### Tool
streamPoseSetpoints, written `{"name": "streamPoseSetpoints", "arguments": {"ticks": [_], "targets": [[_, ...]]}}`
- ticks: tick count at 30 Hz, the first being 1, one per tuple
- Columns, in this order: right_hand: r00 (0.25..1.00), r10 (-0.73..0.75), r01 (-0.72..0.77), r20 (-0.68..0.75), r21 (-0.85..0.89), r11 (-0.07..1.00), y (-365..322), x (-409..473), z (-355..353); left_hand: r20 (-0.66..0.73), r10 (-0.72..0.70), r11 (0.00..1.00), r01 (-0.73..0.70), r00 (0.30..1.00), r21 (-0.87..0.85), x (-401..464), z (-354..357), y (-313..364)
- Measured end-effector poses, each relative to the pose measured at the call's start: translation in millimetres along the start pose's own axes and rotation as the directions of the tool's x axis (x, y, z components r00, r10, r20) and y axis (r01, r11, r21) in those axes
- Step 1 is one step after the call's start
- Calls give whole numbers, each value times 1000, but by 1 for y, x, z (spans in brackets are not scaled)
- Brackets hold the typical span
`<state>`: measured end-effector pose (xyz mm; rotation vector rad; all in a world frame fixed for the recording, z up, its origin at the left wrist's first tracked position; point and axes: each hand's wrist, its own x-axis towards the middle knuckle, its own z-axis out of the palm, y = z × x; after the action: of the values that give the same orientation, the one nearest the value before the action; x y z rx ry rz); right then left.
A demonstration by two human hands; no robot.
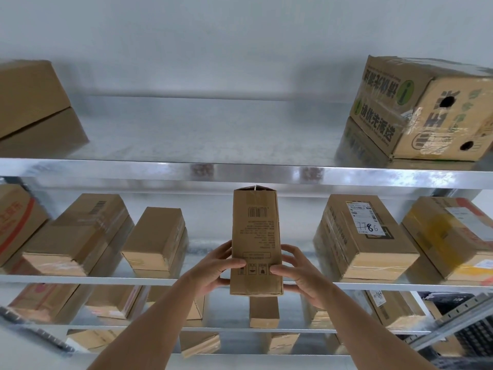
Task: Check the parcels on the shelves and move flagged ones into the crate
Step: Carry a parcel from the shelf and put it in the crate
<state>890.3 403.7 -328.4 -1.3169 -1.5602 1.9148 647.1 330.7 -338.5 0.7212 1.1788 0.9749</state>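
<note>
A tall narrow cardboard parcel [255,236] with a printed barcode on its face stands upright in front of the middle shelf [106,279]. My left hand [213,265] grips its lower left side, thumb across the front. My right hand [298,273] grips the lower right side the same way. Its top reaches just under the upper shelf's front rail [253,170]. The crate [469,335] shows as dark slotted plastic at the lower right, partly cut off by the frame edge.
Brown parcels line the middle shelf, among them one with a white label marked 7786 [365,236] and a yellow-taped one [453,236]. A large printed box [421,108] sits on the top shelf at right, another box [32,102] at left. Lower shelves hold several more parcels.
</note>
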Motion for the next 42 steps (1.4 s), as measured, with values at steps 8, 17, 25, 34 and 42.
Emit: {"name": "streamPoseSetpoints", "arguments": {"ticks": [8, 17, 25, 34, 42], "targets": [[1000, -1, 2, -11, 17, 1000, 1, 0, 1, -56, -11, 994, 5, 998, -111, 1, -9, -6], [987, 58, -61, -148, -21, 998, 4, 8, 6, -160, 10, 949, -60, 987, -311, -2, -27, -10], [972, 104, -111, -210, -18, 994, 11, 20, 7, -321, 105, 989, -66, 941, 132, 0, -18, -8], [978, -11, 12, -208, 5, 1000, 14, 21, -1, -186, 47, 966, 2, 981, 258, -1, -9, 0], [982, -57, 57, -182, -5, 998, 15, 13, -3, -163, 34, 994, -17, 986, 105, -2, -15, -16]]}}
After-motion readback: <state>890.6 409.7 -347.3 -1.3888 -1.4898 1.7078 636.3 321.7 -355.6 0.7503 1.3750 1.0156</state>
